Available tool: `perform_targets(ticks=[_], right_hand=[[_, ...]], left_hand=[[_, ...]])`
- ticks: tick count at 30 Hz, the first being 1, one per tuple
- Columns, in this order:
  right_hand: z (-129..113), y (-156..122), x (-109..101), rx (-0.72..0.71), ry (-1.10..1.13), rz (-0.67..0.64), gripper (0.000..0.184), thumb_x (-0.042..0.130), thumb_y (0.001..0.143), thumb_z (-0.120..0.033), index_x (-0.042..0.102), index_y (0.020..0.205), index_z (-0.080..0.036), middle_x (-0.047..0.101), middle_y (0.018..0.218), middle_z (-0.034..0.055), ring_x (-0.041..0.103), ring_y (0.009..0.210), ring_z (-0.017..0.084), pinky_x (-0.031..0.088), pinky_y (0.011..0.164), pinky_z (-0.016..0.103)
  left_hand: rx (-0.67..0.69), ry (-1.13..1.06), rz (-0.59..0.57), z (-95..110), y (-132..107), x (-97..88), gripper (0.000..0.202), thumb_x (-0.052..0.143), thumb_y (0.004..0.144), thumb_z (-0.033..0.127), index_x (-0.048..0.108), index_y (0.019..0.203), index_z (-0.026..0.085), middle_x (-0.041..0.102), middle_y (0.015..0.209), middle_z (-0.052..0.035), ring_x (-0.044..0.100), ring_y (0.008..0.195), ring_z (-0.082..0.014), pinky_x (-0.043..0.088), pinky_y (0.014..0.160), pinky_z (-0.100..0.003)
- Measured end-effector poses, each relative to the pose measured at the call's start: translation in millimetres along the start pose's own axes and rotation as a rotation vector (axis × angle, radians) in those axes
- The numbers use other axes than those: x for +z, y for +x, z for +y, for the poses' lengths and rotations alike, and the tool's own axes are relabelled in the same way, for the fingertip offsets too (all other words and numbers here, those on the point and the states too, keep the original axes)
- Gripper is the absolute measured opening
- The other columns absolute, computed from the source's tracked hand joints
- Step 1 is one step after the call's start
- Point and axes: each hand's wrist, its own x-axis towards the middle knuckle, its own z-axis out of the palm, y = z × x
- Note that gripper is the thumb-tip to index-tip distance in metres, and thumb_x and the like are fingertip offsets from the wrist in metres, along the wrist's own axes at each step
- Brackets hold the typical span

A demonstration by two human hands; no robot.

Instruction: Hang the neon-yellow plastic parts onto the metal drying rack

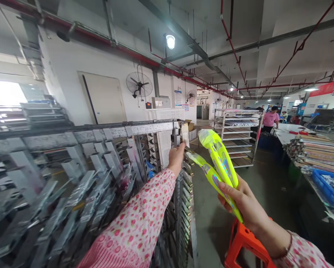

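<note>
My left hand (176, 159) is closed at the corner upright of a large metal rack (153, 128), its fingers wrapped against the worn edge. In my right hand (241, 201) are two long, curved neon-yellow pieces (221, 158) with shiny iridescent patches. They fan apart toward their far ends, which look wrapped in something whitish and translucent. The fingers pinch their near ends together, to the right of the rack. Rows of grey metal clamps or brackets (84, 197) hang at a slant along the rack.
An orange plastic stool (246, 242) stands below my right hand. Farther off is a wheeled shelf trolley (235, 136). On the right, a workbench holds stacked boards (320, 152) and a blue tray (330, 186). A person in pink (270, 118) is by a far table.
</note>
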Motion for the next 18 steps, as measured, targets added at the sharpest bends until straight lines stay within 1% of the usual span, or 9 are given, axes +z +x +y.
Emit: perform_targets(ticks=[3,6,8,9,11,13,15,16,18], right_hand=[[0.6,-0.5,-1.8,-0.014,-0.019,0.009,0.046,0.080,0.075,-0.054,0.057,0.095,-0.019,0.058,0.060,-0.0037,0.048,0.048,0.010,0.037,0.040,0.020],[4.3,-8.1,-17.0,0.004,-0.002,0.038,0.047,0.081,0.072,-0.054,0.059,0.092,-0.018,0.060,0.065,-0.0012,0.054,0.054,0.013,0.042,0.044,0.022],[10.8,-17.0,-33.3,0.019,0.018,0.085,0.047,0.082,0.071,-0.055,0.059,0.089,-0.019,0.055,0.063,-0.0030,0.049,0.052,0.010,0.038,0.043,0.021],[16.0,-22.3,-42.0,0.033,0.023,0.102,0.047,0.082,0.071,-0.055,0.059,0.087,-0.018,0.051,0.061,-0.0046,0.043,0.049,0.009,0.034,0.041,0.020],[30.6,-34.0,-57.7,0.072,0.027,0.107,0.047,0.082,0.072,-0.057,0.058,0.084,-0.018,0.043,0.056,-0.0072,0.032,0.045,0.006,0.027,0.040,0.019],[49.8,-45.7,-67.3,0.121,0.032,0.073,0.047,0.081,0.073,-0.058,0.057,0.082,-0.018,0.039,0.054,-0.0086,0.026,0.045,0.005,0.023,0.040,0.019],[70.3,-56.3,-69.0,0.186,0.041,0.027,0.048,0.079,0.074,-0.059,0.057,0.085,-0.018,0.038,0.053,-0.0094,0.024,0.043,0.004,0.020,0.040,0.019],[79.7,-60.6,-67.2,0.221,0.046,0.002,0.048,0.078,0.075,-0.059,0.057,0.086,-0.018,0.037,0.052,-0.0098,0.024,0.043,0.004,0.018,0.040,0.019],[94.6,-67.0,-60.5,0.282,0.056,-0.042,0.050,0.078,0.074,-0.061,0.057,0.087,-0.018,0.037,0.050,-0.0106,0.023,0.042,0.004,0.017,0.040,0.018]], left_hand=[[0.008,0.010,-0.002,1.7,1.1,-0.2,0.042,0.062,0.075,0.052,0.042,0.056,0.021,0.037,0.052,0.0015,0.036,0.050,-0.0122,0.023,0.049,-0.026],[0.032,0.015,-0.059,2.0,-1.1,-5.6,0.049,0.063,0.075,0.061,0.045,0.057,0.020,0.039,0.053,0.0009,0.036,0.051,-0.0120,0.023,0.049,-0.026],[0.040,-0.014,-0.095,-3.6,-6.4,-13.7,0.055,0.060,0.073,0.072,0.047,0.061,0.019,0.039,0.054,0.0009,0.035,0.051,-0.0116,0.023,0.049,-0.026],[0.044,-0.031,-0.081,-8.9,-10.2,-18.7,0.059,0.057,0.072,0.077,0.048,0.064,0.019,0.040,0.055,0.0011,0.036,0.051,-0.0113,0.022,0.049,-0.025],[0.032,-0.051,-0.036,-23.7,-19.1,-28.7,0.065,0.057,0.065,0.083,0.048,0.070,0.019,0.040,0.058,0.0024,0.034,0.052,-0.0102,0.021,0.048,-0.024],[-0.037,-0.015,-0.065,-40.2,-27.7,-36.2,0.068,0.062,0.055,0.083,0.047,0.072,0.019,0.038,0.059,0.0043,0.029,0.052,-0.0085,0.018,0.048,-0.023],[-0.113,0.045,-0.157,-53.4,-33.3,-39.1,0.067,0.065,0.050,0.079,0.042,0.068,0.020,0.033,0.058,0.0059,0.024,0.051,-0.0073,0.014,0.049,-0.023],[-0.126,0.073,-0.187,-57.9,-34.5,-39.1,0.065,0.065,0.050,0.078,0.039,0.065,0.020,0.032,0.057,0.0060,0.023,0.051,-0.0071,0.013,0.049,-0.024],[-0.072,0.146,-0.174,-63.0,-33.8,-37.6,0.061,0.062,0.054,0.074,0.032,0.059,0.021,0.029,0.055,0.0051,0.024,0.050,-0.0075,0.014,0.050,-0.025]])
